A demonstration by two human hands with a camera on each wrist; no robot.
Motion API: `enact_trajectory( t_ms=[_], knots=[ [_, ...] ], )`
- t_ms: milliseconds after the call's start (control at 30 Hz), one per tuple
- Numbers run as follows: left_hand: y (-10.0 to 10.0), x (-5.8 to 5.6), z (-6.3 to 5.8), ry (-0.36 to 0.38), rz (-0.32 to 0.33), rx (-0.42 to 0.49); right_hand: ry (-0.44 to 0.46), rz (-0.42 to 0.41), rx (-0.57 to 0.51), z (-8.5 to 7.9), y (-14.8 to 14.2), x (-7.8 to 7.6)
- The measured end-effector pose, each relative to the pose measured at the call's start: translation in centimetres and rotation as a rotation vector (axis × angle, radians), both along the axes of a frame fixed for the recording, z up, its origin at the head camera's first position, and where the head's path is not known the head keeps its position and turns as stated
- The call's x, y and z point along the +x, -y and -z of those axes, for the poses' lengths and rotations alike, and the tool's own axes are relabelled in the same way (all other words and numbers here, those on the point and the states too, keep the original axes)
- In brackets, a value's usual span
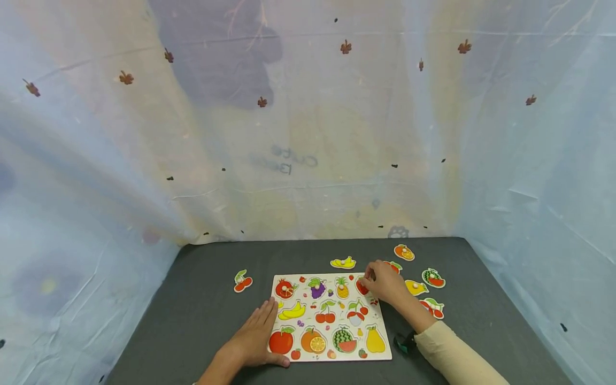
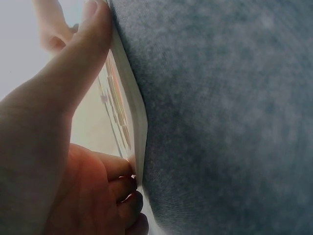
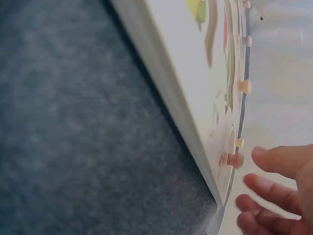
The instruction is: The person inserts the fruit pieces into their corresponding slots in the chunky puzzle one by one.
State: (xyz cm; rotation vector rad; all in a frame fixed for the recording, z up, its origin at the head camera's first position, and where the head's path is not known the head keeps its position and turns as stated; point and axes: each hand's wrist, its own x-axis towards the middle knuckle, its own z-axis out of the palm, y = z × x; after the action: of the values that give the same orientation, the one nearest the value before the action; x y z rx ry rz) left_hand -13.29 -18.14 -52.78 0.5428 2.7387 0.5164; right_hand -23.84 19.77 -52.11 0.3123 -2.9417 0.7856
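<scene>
A white wooden fruit puzzle board point(image 1: 313, 321) lies flat on the dark table. My left hand point(image 1: 255, 334) rests around its near left corner, with the fingers along the left edge and the thumb at the near edge. In the left wrist view, the thumb and fingertips touch the board's edge. At the far right corner is my right hand point(image 1: 385, 282), over the strawberry piece point(image 1: 362, 287). The right wrist view shows its thumb and fingers spread just beside a red knob point(image 3: 236, 160), with a gap between. Other knobs point(image 3: 245, 87) stand up along the top row.
Loose pieces lie about the board: cherries point(image 1: 243, 281) at left, bananas point(image 1: 343, 262) behind, and an orange point(image 1: 404, 252), watermelon point(image 1: 433, 277), pear point(image 1: 416, 287) and red fruit piece point(image 1: 433, 308) at right. Another red piece point(image 1: 394, 266) is partly behind my right hand. A patterned curtain point(image 1: 308, 133) surrounds the table.
</scene>
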Motion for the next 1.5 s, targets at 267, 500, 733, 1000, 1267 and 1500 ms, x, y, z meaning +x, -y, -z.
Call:
enact_trajectory(
  t_ms=[267,500,733,1000,1267,1500],
  knots=[
    [0.1,0.1,-0.1,-0.009,0.004,0.003,-0.030,-0.101,-0.086,-0.2,0.4,-1.4],
    [0.1,0.0,0.1,-0.006,0.012,0.012,-0.040,-0.158,-0.104,-0.2,1.1,-2.8],
    [0.0,0.0,0.3,-0.005,0.013,0.016,-0.036,-0.155,-0.079,0.0,1.8,-3.9],
    [0.1,0.0,0.4,-0.002,0.003,0.003,-0.025,-0.136,-0.051,0.2,2.6,-5.2],
    [0.1,0.0,0.5,0.000,0.004,0.011,-0.013,-0.118,-0.029,0.6,3.0,-6.1],
    [0.2,0.0,0.4,0.005,0.005,0.031,-0.001,-0.104,-0.030,0.7,3.6,-6.2]
  ],
)
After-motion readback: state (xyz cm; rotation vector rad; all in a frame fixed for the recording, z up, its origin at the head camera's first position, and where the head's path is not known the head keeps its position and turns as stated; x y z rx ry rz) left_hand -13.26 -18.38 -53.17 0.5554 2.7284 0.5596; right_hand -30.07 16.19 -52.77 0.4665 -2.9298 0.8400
